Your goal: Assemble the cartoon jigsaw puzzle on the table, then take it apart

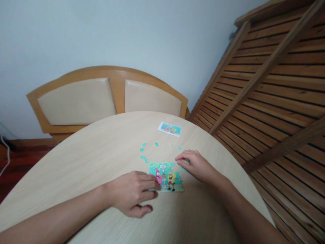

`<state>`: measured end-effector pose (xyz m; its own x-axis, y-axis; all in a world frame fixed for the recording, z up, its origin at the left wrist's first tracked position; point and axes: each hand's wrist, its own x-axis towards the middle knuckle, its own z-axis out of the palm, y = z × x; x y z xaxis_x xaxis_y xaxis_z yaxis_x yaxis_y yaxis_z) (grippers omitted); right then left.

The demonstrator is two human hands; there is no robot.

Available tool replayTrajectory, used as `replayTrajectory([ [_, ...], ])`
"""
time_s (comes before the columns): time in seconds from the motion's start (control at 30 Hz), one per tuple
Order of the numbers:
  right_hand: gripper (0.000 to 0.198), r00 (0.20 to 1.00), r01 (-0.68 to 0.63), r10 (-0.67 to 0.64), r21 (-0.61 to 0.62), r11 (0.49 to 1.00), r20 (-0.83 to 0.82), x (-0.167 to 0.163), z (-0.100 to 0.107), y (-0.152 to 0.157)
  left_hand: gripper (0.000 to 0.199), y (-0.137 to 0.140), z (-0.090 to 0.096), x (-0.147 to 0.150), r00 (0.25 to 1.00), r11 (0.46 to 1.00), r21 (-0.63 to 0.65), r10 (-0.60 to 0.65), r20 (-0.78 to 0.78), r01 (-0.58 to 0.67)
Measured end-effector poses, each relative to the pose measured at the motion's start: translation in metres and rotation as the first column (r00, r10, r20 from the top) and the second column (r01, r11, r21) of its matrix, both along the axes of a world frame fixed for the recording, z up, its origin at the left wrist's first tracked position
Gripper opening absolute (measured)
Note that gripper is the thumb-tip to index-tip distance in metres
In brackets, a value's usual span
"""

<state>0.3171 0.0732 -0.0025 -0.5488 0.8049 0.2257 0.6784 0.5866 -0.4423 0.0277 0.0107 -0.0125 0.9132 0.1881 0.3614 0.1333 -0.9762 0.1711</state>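
A partly assembled jigsaw puzzle (164, 179) with pink, pale and yellow cartoon figures on turquoise lies flat on the table. My left hand (138, 191) rests at its left side, fingers spread and touching the pink figure's area. Beyond the puzzle's upper right corner is my right hand (195, 164), its thumb and fingertips drawn close together; whatever is between them is too small to make out. Loose turquoise puzzle pieces curve around the puzzle's far side, among them a single piece (156, 144) and a small cluster (144, 158). Another piece (179, 148) lies just past my right fingers.
A small reference picture card (170, 129) lies farther back on the round wooden table (106, 149). Behind the table stands a wooden headboard-like piece with cream panels (78, 101) against the wall. A large slatted wooden frame (254, 84) leans along the right side.
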Motion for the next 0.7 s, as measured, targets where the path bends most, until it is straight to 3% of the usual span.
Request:
replayTrajectory([
  [0.17, 0.012, 1.0, 0.018, -0.016, -0.14, 0.99, 0.013, 0.027, 0.005, 0.001, 0.019, 0.001, 0.001, 0.0, 1.0, 1.0, -0.009, -0.004, -0.012, 0.004],
  [0.4, 0.016, 1.0, 0.001, -0.001, -0.208, 0.978, 0.003, 0.033, -0.002, 0.003, 0.022, 0.0, 0.002, -0.001, 0.999, 1.0, -0.021, 0.009, -0.049, -0.01],
  [0.57, 0.017, 1.0, -0.009, 0.008, -0.183, 0.983, -0.004, 0.033, -0.001, 0.002, 0.026, 0.001, 0.001, -0.001, 0.997, 0.999, -0.035, 0.03, -0.071, -0.032],
  [0.7, 0.016, 0.998, 0.065, -0.061, -0.143, 0.988, 0.031, 0.028, 0.0, -0.002, 0.027, 0.001, 0.001, -0.002, 0.997, 0.999, -0.038, 0.029, -0.076, -0.032],
])
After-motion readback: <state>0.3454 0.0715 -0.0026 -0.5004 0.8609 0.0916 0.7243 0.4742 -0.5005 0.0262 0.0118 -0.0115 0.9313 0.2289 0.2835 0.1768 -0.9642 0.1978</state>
